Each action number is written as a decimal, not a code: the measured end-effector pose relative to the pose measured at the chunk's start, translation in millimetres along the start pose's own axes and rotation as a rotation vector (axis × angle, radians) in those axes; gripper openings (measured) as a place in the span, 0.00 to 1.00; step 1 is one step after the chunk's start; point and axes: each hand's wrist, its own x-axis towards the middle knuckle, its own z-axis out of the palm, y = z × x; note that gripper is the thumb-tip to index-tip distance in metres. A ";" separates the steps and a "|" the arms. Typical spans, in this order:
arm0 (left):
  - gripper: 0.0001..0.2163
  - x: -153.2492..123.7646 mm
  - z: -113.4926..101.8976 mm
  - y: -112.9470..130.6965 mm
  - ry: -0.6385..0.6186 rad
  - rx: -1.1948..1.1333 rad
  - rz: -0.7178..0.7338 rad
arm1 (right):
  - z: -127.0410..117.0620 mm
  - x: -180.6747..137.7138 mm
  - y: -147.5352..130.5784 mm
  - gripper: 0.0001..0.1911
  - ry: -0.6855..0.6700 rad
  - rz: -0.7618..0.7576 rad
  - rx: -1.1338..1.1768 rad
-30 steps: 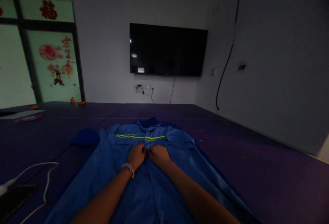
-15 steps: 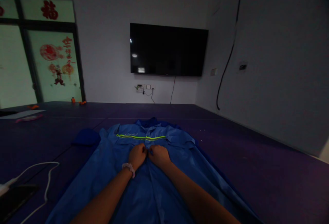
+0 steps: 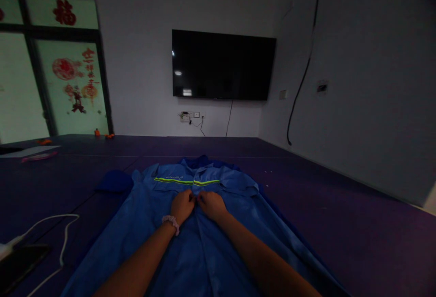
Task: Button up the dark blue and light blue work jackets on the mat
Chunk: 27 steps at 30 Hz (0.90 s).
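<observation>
Well, far to the left of the left hand, and nearer the person, lie a dark flat thing like a phone [image 3: 23,263] and a thin white cord [image 3: 61,216]. A deep-blue cloth cap [image 3: 114,181] sits closer in, just past the jacket's left edge. The left hand [image 3: 182,206] comes next, with a pale pink ruffled cloth band [image 3: 171,223] on its wrist. Its fingers are bent and pinch the front edge of a big blue cloth jacket with long front flaps [image 3: 200,238].

The jacket lies spread out flat under both hands, and its collar is beyond them. A bright yellow-green stripe [image 3: 207,183] runs across the chest, just past the fingertips. The cloth looks thin, soft and light. It should bend easily and not break, but it may slide or bunch up if only one side is pulled. The best place to hold seems to be the front edge, one side in each hand, close together.

The right hand [image 3: 211,205] is just beside the left one, its fingers curled and pinching the other side of that edge. The tips are too dark to show what is between them. Further right is the smooth purple flat top [image 3: 323,206] under everything.
</observation>
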 end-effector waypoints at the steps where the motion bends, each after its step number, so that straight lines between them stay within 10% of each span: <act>1: 0.06 0.2 0.1 -0.2 0.000 0.000 -0.001 | 0.4 0.5 1.4 0.13 0.000 0.001 0.007; 27: 0.03 5.5 0.4 -7.2 -0.037 -0.099 0.053 | 3.6 4.8 13.6 0.15 0.026 -0.075 0.146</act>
